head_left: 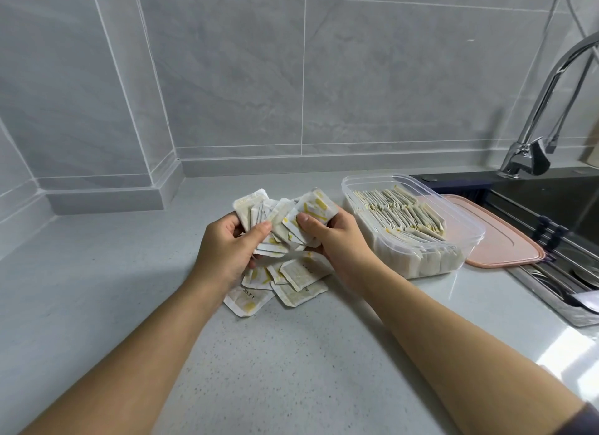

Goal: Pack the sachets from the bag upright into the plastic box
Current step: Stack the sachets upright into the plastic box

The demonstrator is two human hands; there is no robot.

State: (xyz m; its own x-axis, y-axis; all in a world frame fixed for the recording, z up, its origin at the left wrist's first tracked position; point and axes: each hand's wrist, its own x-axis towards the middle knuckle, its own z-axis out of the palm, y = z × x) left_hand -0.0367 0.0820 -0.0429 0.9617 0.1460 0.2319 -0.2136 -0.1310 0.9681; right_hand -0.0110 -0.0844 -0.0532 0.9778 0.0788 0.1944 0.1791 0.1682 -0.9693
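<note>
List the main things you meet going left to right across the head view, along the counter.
Left hand → right hand → clear rectangular plastic box packed with sachets → flat pink plastic lid.

Box right of sachets

Grips: two, left grip, right grip
Sachets: too overlapped to count
Plastic box: one, right of the grips
Lid: one
Tap: one
</note>
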